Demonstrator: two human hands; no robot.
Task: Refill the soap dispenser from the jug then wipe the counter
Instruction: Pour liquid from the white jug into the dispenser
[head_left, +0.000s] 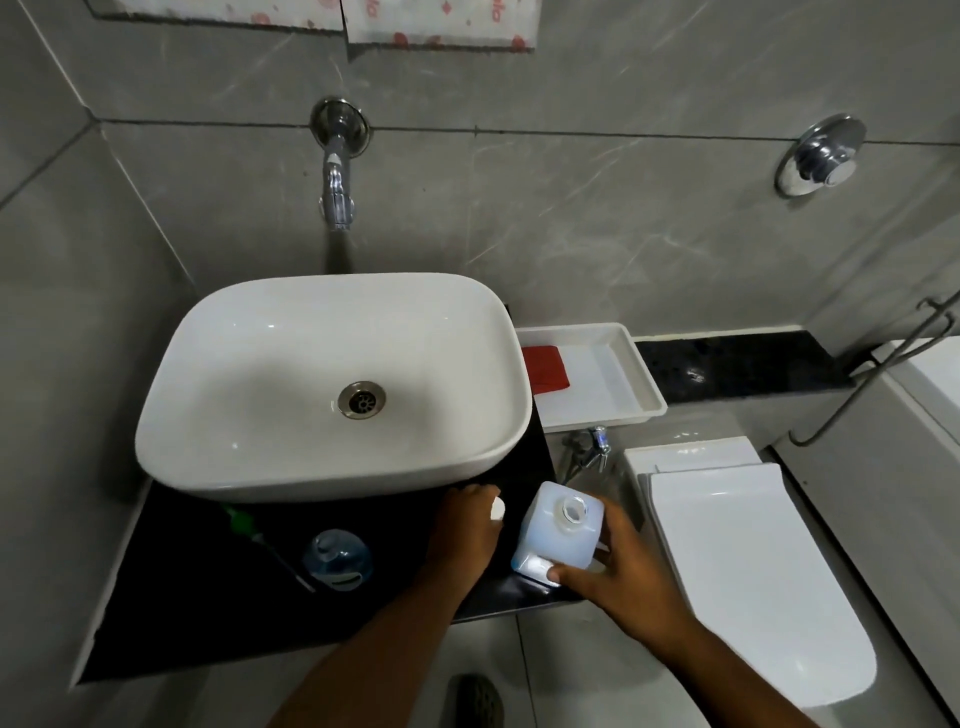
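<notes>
While I stand at the black surface (218, 613), the white oval basin (332, 384) takes most of it, smooth and glossy, with a steel drain (362, 398) in its floor and a chrome tap (336, 171) on the grey tiled wall above. To my right a white toilet lid (753, 571) lies flat below the surface edge. Behind the basin's right side a shallow white tray (613, 374) holds a red folded cloth (545, 366).

My jug (558, 535), a squarish translucent plastic one with its round mouth uncapped, stands upright at the surface's right front corner. My right hand (628, 582) wraps it, thumb across the near face, fingers round the far side. My left hand (467, 530), just beside the jug, curls its grip on a small white cap (497, 507).

Left of that hand the dispenser (337, 560), a round clear bottle tinted blue, stands under the basin's front rim. A green-handled brush (249, 530) lies next to it.
</notes>
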